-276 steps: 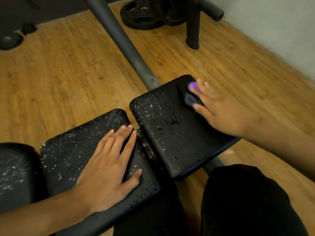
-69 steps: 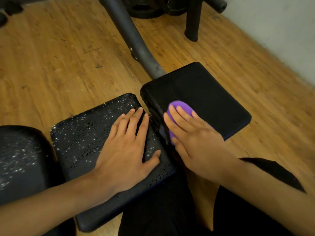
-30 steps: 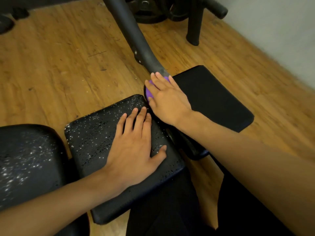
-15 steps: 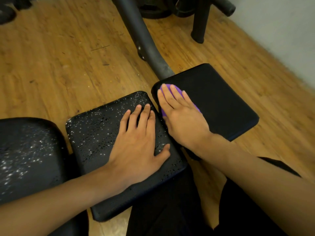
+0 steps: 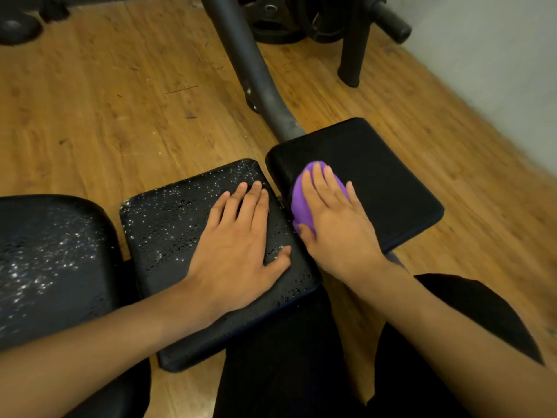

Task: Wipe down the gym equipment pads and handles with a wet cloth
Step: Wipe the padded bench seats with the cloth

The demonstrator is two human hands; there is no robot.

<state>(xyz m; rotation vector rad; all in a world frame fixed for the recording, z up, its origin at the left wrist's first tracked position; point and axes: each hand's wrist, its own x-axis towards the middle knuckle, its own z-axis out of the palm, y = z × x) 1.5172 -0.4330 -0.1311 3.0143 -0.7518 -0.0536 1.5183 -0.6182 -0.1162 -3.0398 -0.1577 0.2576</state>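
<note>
**Wood floor, black pads, purple cloth on the right one**

Wood-plank floor (image 5: 105, 101) all round, a grey steel tube (image 5: 250, 70) running up to the weight plates (image 5: 271, 22) at the back. Down front, the right hand (image 5: 334, 224) lies flat, fingers straight, pressing the purple cloth (image 5: 301, 200) onto the right pad (image 5: 376, 176) near its left edge. That pad looks dark and free of droplets. The left hand (image 5: 238, 245) rests palm-down, fingers straight, holding nothing, bracing on the middle pad (image 5: 168, 224), which is speckled with water beads. So is the seat pad (image 5: 51, 251) far left. I'd call this the close of the right pad's wipe. Next move: slide the cloth across the gap and lift the left hand clear so the middle pad gets full strokes.
</note>
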